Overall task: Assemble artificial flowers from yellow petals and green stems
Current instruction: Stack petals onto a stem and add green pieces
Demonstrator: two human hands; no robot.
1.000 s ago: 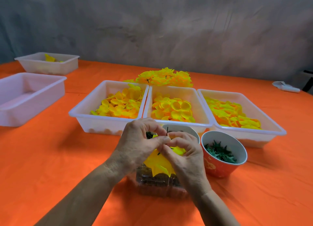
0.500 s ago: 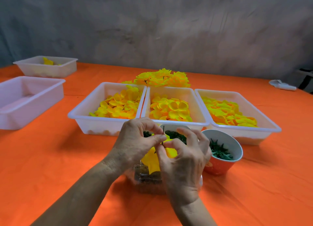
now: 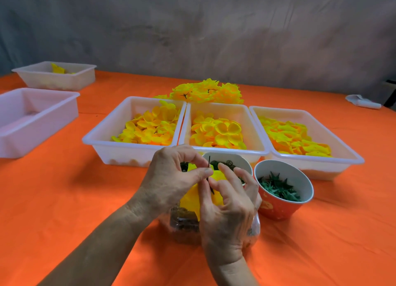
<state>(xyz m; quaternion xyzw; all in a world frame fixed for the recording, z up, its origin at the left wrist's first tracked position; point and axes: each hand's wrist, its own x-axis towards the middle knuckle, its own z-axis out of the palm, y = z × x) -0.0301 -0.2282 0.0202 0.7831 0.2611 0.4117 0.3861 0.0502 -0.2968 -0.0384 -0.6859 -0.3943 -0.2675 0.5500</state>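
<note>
My left hand (image 3: 171, 178) pinching the dark stem (image 3: 209, 167), right hand (image 3: 229, 206) gripping its yellow petals (image 3: 192, 200), three petal trays (image 3: 94, 142) beyond, no writing readable.

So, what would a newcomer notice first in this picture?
Probably the three white trays of yellow petals in a row on the orange tablecloth. Nearer, the left hand and right hand pinch a thin dark stem through a yellow petal piece.

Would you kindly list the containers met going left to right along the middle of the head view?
Empty white tray → left petal tray → middle petal tray → right petal tray.
</note>
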